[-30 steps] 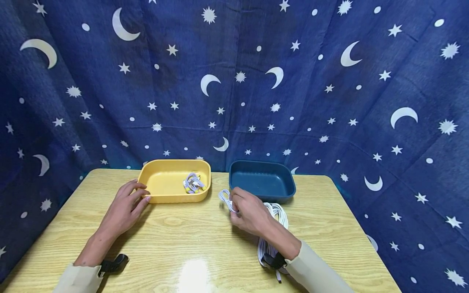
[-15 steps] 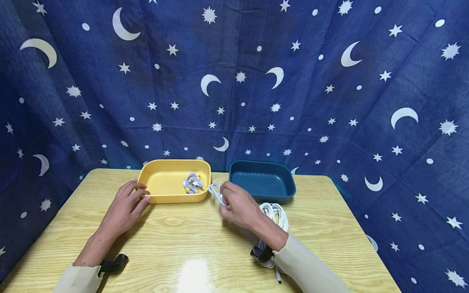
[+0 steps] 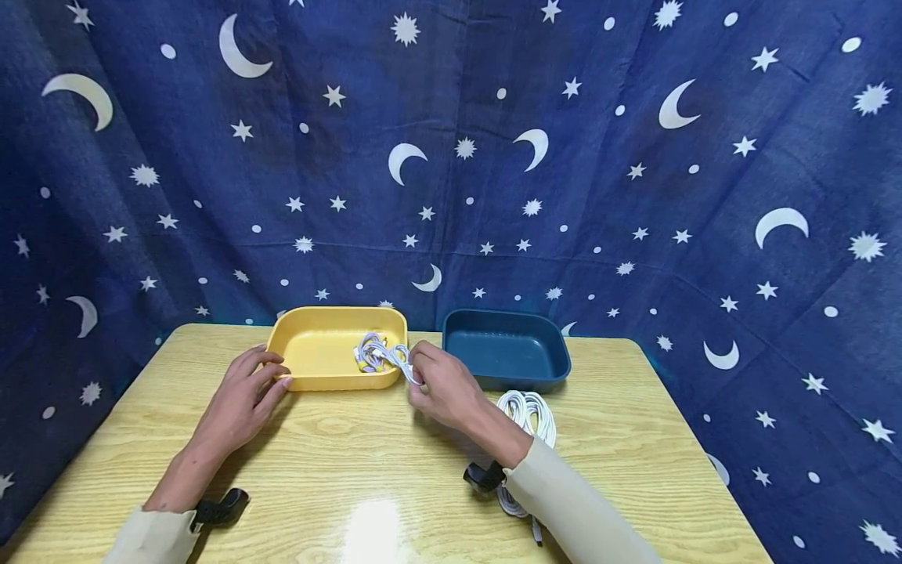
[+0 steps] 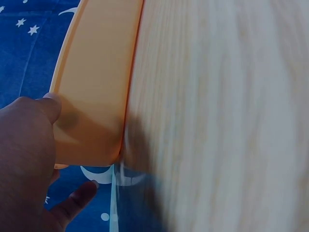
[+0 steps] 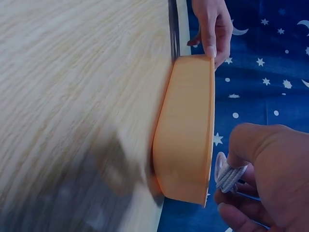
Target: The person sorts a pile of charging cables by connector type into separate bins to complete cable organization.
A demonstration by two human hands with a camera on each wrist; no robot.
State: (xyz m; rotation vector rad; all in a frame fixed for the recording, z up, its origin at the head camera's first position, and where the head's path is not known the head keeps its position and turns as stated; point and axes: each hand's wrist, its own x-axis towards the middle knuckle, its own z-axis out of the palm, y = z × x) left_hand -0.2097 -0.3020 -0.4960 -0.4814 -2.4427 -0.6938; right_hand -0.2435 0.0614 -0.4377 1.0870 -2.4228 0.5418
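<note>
My right hand (image 3: 447, 388) pinches a small coiled white cable (image 3: 399, 359) at the right end of the yellow tray (image 3: 310, 382). In the head view its loops overlap the tray's rim and a bundled cable (image 3: 369, 356) with yellow bits lying inside. The right wrist view has the coiled cable (image 5: 229, 176) between thumb and fingers, beside the tray's wall (image 5: 186, 140). My left hand (image 3: 236, 399) holds the tray's near left corner, with the thumb (image 4: 52, 105) at the rim in the left wrist view.
A dark blue tray (image 3: 503, 384) stands to the right of the yellow one. In front of it lies a larger coil of white cable (image 3: 543, 419), partly hidden by my right forearm. A blue curtain (image 3: 451, 180) hangs behind the wooden table (image 3: 331, 470).
My right hand has moved left with the coiled cable, from in front of the blue tray to the yellow tray's right end. The left hand has stayed at the corner.
</note>
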